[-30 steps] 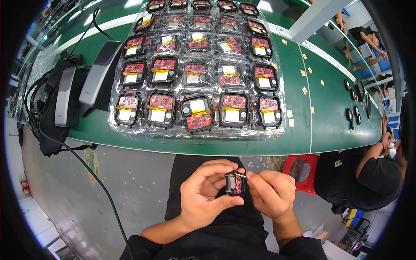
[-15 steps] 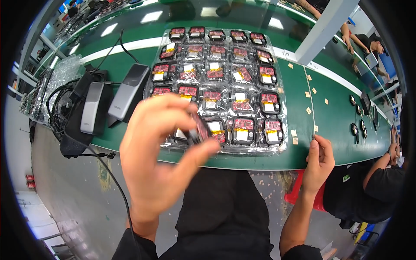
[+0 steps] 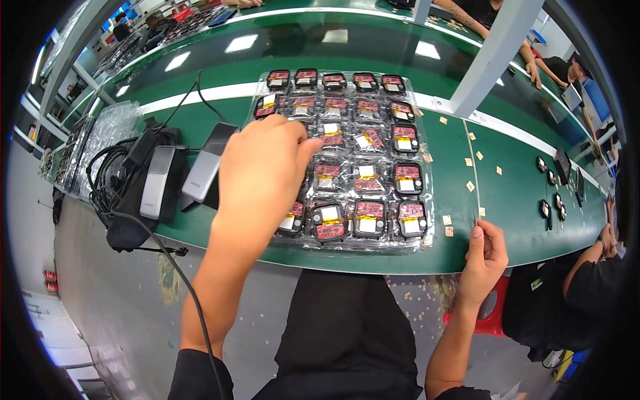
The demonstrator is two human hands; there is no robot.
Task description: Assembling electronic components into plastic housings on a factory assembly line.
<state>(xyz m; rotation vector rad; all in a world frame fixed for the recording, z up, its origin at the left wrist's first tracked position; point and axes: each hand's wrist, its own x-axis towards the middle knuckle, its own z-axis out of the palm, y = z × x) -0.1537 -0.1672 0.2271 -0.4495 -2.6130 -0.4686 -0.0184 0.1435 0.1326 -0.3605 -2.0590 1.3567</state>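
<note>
My left hand (image 3: 263,167) is over the left side of a clear plastic tray (image 3: 428,200), its fingers curled down. Its back hides the fingertips, whatever they hold and several pockets there. Small black cases with red circuit boards, yellow tape and white blocks, such as this open case (image 3: 370,219), lie in rows in the tray. At the right, by the table's near edge, my right hand (image 3: 485,260) is closed in a pinch with thumb and forefinger together. What it pinches is too small to make out. It stays apart from the tray.
Two grey-and-black devices (image 3: 160,181) stand left of the tray beside tangled black cables (image 3: 100,175). Small beige squares (image 3: 470,186) are scattered on the green table (image 3: 460,143). A grey post (image 3: 490,63) rises behind. A co-worker (image 3: 557,293) sits at the right, near small black parts (image 3: 560,207).
My left hand has moved away from me over the tray's left side; the black case visible in its fingers before is now out of sight. My right hand keeps its pinch. The view has shifted slightly.
</note>
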